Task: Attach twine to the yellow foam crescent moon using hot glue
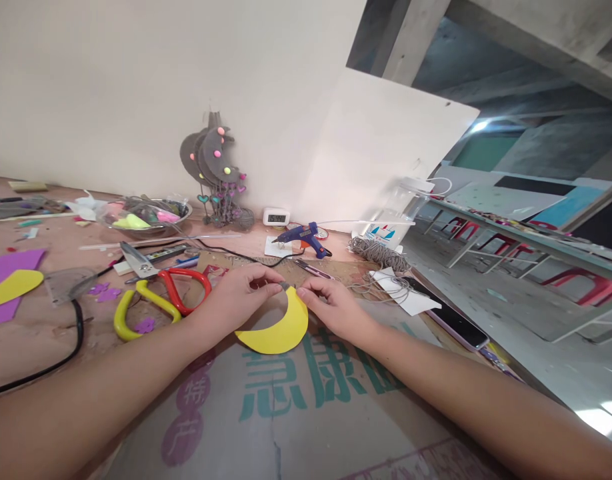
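A yellow crescent moon cutout (281, 337) lies over the printed cardboard in front of me, with a bit of grey at its upper tip. My left hand (249, 293) pinches that tip from the left, its thumb and fingers on the grey piece. From the right, my right hand (331, 303) grips the crescent's upper edge between thumb and fingers. Large scissors (163, 293) with one red and one yellow handle loop rest left of my left hand. Just beyond my hands lies a blue glue gun (303, 239).
Grey moon ornaments (213, 160) hang on the wall. A bowl of colourful pieces (141, 217) stands back left, near a small digital clock (276, 217). Grey yarn (381, 253), a white container (396, 213) and a phone (451, 313) are on the right. A black cable (79, 333) crosses the left.
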Motion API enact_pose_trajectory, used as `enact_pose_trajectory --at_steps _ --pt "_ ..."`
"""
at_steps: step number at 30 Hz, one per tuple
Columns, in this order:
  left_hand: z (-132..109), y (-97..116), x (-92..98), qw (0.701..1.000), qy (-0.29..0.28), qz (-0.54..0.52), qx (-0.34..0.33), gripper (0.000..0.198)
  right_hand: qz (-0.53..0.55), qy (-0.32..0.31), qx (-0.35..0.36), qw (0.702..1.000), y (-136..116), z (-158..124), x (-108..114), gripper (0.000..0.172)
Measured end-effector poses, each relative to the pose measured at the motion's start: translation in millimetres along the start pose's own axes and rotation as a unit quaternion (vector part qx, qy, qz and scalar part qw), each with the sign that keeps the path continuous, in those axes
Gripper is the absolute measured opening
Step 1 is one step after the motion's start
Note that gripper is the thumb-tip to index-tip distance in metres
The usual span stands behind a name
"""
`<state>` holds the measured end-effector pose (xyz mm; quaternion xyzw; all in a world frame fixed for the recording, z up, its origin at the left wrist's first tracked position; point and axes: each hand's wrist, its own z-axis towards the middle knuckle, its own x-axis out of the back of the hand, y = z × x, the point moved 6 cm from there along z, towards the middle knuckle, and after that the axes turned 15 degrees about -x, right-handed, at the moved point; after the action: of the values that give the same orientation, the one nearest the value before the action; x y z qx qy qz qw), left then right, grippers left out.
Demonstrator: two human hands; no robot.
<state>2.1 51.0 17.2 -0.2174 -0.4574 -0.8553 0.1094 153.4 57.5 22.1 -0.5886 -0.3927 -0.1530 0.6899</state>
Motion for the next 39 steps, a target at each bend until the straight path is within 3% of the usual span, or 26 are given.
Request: enact_pose_trajectory --at_steps 7,26,39 --pt "-1 -2 -0.3 1.000 0.009 -0.017 0.009 0.024 0.000 0.002 -0.004 1.000 1 0 0 0.031" --pt "0 9 5.4 0.999 0.023 0.025 0.005 0.013 0.004 -0.005 -0.014 1.000 1 0 -1 0.031" --pt "0 7 1.7 1.000 -0.001 -0.003 -0.009 0.023 0.015 0.003 -0.013 1.000 -2 -1 1 0.031"
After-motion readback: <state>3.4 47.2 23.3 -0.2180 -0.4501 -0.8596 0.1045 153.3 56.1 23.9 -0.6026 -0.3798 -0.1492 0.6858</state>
